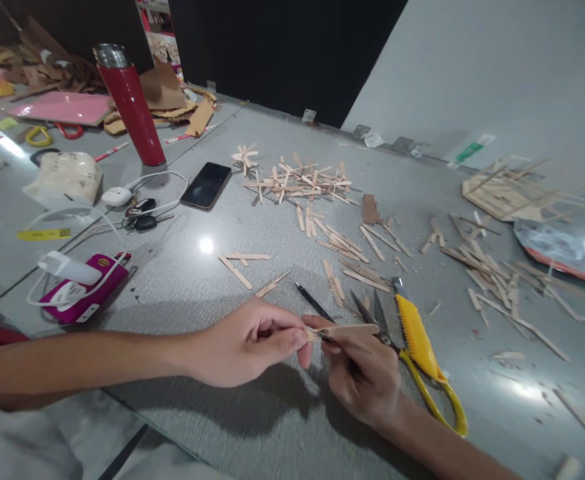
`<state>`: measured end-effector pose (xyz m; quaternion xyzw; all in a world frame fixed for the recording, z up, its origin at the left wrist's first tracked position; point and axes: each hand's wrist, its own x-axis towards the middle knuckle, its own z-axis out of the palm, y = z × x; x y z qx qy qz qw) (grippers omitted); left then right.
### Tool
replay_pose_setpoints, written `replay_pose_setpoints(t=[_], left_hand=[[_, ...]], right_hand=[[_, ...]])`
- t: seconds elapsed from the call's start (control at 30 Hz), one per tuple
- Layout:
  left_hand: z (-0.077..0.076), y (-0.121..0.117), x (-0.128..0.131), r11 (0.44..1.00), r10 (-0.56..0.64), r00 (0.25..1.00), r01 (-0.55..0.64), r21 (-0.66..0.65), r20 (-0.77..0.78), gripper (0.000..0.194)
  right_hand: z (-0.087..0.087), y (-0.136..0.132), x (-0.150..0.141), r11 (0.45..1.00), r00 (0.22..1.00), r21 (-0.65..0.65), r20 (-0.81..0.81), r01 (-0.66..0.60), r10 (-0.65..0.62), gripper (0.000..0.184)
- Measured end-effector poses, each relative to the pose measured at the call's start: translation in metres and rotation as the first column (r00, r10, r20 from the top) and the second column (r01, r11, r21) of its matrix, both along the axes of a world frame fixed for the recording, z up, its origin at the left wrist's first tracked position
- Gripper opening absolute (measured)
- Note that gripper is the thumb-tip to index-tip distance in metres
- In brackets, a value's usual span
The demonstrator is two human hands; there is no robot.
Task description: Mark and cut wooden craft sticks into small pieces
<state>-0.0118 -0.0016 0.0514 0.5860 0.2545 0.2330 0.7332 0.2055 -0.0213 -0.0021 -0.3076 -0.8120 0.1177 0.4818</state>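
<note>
Near the front of the grey table, my left hand [252, 343] pinches the left end of a flat wooden craft stick [355, 329] between thumb and fingers. My right hand [365, 380] grips the same stick from the right, its fingers curled close to my left fingertips. A small dark spot shows on the stick where the hands meet; what it is I cannot make out. Just beyond lies a black pen [315, 301]. Beside my right hand are scissors [425, 390] with yellow handles and a yellow utility knife [413, 323], both lying on the table.
Loose craft sticks [342, 243] and star-like stick assemblies [302, 181] spread beyond my hands, with more sticks [497, 273] at right. A phone [207, 185], red flask [132, 110], keys [146, 222] and purple box [89, 287] stand or lie leftward. A stick frame [502, 197] sits far right.
</note>
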Motion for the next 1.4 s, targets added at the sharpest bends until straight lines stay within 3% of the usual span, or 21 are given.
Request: replay_pose_setpoints(t=[0.2,0.43,0.77,1.2,1.4], left_hand=[[0.0,-0.002,0.0,0.999,0.03,0.998,-0.028,0.045,-0.061,0.038],[-0.001,-0.007,-0.001,0.999,0.032,0.999,-0.033,-0.009,-0.043,0.037],[-0.009,-0.006,0.001,0.995,0.059,0.998,-0.056,-0.083,0.028,0.041],[-0.017,0.002,0.0,1.0,-0.01,1.0,0.01,-0.016,-0.027,0.043],[-0.028,0.013,0.003,0.998,0.033,0.997,-0.03,-0.056,0.071,0.037]], right_hand=[[0.004,-0.003,-0.003,0.998,0.997,0.031,0.057,0.056,-0.058,0.036],[0.002,0.001,-0.004,0.997,0.991,0.069,0.125,0.034,-0.042,0.034],[-0.014,0.007,-0.003,0.994,0.995,0.108,0.097,0.007,-0.018,0.03],[-0.003,0.012,0.004,0.998,0.976,0.028,0.211,-0.054,0.047,0.03],[-0.003,0.016,0.0,0.997,0.972,-0.033,0.228,0.074,-0.064,0.03]])
